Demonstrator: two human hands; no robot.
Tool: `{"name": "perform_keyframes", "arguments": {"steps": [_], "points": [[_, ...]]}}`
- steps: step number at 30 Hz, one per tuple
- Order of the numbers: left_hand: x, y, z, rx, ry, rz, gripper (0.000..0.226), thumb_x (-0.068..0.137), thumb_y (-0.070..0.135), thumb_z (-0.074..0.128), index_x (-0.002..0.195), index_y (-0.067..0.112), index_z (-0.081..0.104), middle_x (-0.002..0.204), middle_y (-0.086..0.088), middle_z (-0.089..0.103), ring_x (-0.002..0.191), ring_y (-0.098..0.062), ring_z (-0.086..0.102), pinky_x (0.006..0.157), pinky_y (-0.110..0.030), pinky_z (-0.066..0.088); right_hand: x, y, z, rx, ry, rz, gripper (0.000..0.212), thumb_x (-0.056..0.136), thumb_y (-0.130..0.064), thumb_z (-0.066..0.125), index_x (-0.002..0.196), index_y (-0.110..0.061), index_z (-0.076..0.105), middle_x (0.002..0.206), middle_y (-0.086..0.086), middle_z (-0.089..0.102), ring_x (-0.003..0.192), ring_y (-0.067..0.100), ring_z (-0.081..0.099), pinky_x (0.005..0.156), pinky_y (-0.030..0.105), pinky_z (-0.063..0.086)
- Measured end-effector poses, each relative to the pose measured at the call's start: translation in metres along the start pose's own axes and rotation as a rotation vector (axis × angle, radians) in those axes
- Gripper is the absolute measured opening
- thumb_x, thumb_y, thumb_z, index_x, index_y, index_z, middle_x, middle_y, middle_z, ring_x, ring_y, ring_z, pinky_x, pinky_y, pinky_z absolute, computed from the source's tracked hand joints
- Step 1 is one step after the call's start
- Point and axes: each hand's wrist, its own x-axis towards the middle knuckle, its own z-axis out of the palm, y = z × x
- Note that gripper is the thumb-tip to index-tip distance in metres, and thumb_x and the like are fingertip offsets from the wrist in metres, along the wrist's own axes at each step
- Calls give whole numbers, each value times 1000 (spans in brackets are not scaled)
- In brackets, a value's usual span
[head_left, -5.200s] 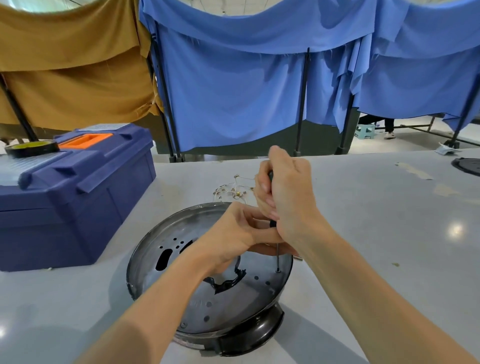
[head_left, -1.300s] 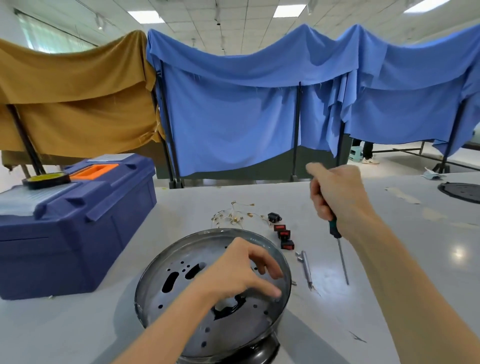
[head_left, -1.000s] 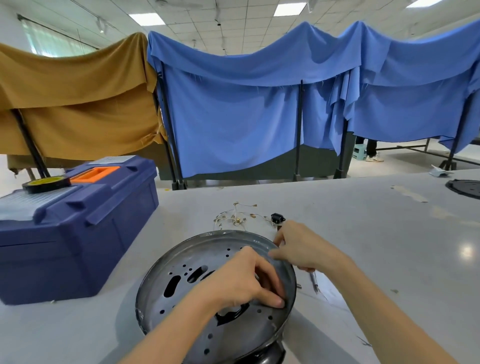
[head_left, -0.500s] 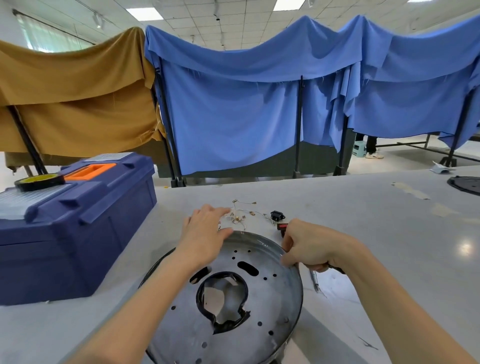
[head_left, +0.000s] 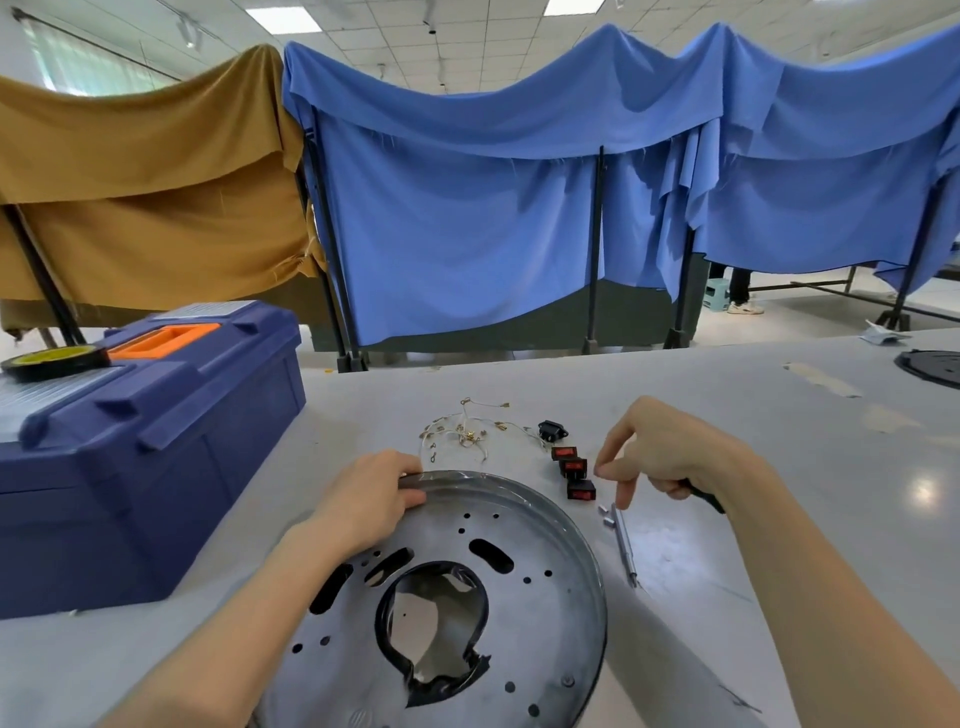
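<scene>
A round grey metal plate with many holes and a large black-edged cut-out is tipped up toward me. My left hand grips its far rim. My right hand hovers to the right of the plate, over the table. Its lower fingers curl round a dark screwdriver handle. Its thumb and forefinger are pinched together near three black-and-red rocker switches. Under the forefinger lie small silver screws and a thin metal shaft.
A blue toolbox with an orange handle stands at the left, a black-and-yellow tape roll on its lid. Gold-tipped wires and a black socket lie beyond the plate. A black disc sits at the far right. Cloth-draped screens stand behind the table.
The screwdriver came off the plate. My left hand went from the plate's middle to its far rim and tipped it up. My right hand moved right, over the small parts.
</scene>
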Motion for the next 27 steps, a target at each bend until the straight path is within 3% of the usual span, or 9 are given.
{"name": "perform_keyframes", "arguments": {"steps": [4,7,11,16,20,27], "points": [[-1,-3,-6,-17,-73,36,36,91,18,65,62,25,45,66,4,51,73,-24,48,70,-32,41,8,2,15,-53,-89,10,5,86,-2,67,86,-3,71,69,13,74,33,12,28,38,18,28],[-2,-3,-10,-17,-121,70,21,90,18,66,74,13,54,80,-11,61,80,-29,53,78,-34,45,11,-1,27,-133,-184,5,6,81,-2,71,86,-4,72,72,12,75,34,11,30,40,19,30],[-6,-5,-14,-39,-168,105,19,90,19,67,78,8,58,83,-15,62,78,-25,51,79,-34,46,14,-5,40,-186,-243,10,11,78,-2,74,88,-2,71,72,10,74,35,12,31,40,19,30],[-12,-6,-11,-45,-129,95,28,89,20,67,68,20,49,74,-6,55,74,-25,48,77,-35,46,14,-8,49,-276,-242,-6,16,72,-6,80,83,1,71,54,1,66,32,11,35,40,17,34],[-13,-5,-10,-55,-110,85,28,89,20,68,67,21,50,77,-10,60,74,-26,50,74,-35,46,15,-11,55,-355,-247,-6,17,68,-6,84,73,-7,67,39,-5,51,33,11,35,41,18,34],[-16,-4,-8,-54,-88,76,33,89,20,66,64,25,47,74,-5,58,73,-24,49,70,-32,42,18,-8,57,-333,-215,-4,13,73,-2,79,81,1,70,54,5,52,45,18,39,44,23,36]]}}
